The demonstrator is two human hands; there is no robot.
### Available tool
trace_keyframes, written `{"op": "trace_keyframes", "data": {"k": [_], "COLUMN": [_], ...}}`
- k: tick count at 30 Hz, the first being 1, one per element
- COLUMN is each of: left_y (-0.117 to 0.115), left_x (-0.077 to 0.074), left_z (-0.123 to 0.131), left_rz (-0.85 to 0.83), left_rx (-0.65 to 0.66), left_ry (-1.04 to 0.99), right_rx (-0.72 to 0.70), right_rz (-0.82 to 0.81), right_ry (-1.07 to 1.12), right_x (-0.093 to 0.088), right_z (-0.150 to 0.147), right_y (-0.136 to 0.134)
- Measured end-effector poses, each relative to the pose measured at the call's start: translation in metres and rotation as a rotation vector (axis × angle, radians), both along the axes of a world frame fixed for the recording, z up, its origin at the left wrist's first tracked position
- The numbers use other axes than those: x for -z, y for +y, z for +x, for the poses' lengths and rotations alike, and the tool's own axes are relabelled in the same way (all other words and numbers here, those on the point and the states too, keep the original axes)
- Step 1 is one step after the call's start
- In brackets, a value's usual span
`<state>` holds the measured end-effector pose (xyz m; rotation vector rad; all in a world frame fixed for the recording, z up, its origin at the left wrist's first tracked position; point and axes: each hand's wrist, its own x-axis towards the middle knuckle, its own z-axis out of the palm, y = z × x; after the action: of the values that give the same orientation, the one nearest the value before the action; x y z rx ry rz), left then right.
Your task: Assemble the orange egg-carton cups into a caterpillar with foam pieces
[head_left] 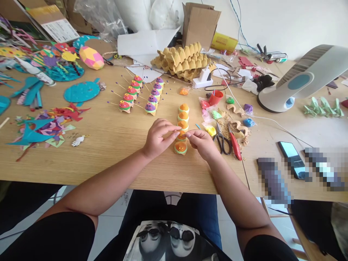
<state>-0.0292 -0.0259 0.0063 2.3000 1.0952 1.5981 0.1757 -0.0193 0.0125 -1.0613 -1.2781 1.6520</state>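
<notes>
An orange-topped row of egg-carton cups (181, 147) with pale green and yellow bands runs away from me at the table's middle. My left hand (161, 137) is at its left side, thumb and index finger nearly together over the row. From the right, my right hand (200, 142) pinches with thumb and index finger at the same cups. Whatever small yellowish piece lies between the fingertips is too tiny to name. The nearest cup shows small yellow marks on its orange top. Beyond my left hand stand a red-topped row (125, 105) and a purple-topped row (150, 107), both with thin sticks poking out.
Scissors (223, 140), a red-handled cutter (235, 145) and yellow clay (210, 131) lie right of my right hand. A white fan (299, 81) and phones (293, 159) are farther right. Paper scraps (49, 127) cover the left; egg cartons (181, 61) are behind.
</notes>
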Motion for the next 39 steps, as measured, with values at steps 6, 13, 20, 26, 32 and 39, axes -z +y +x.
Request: {"op": "trace_keyframes", "data": {"k": [6,13,20,26,32,39], "left_y": [0.003,0.003,0.002,0.004,0.005,0.004], "left_x": [0.001,0.003,0.004,0.006,0.005,0.006], "left_z": [-0.002,0.001,0.001,0.001,0.001,0.001], "left_rz": [-0.040,-0.026,-0.068,-0.012,0.010,-0.048], "left_rx": [0.067,0.126,0.122,0.159,0.146,0.099], "left_ry": [-0.021,-0.025,0.001,0.016,0.018,0.031], "right_rx": [-0.065,-0.093,-0.090,-0.086,-0.090,-0.058], "right_rz": [-0.002,-0.003,0.011,0.067,0.112,0.090], "right_ry": [0.013,0.017,-0.005,-0.007,-0.063,-0.110], "right_x": [0.000,-0.001,-0.005,-0.009,-0.013,-0.014], "right_z": [0.003,0.004,0.003,0.001,0.001,0.002], "right_y": [-0.001,0.000,0.000,-0.001,-0.002,-0.003]}}
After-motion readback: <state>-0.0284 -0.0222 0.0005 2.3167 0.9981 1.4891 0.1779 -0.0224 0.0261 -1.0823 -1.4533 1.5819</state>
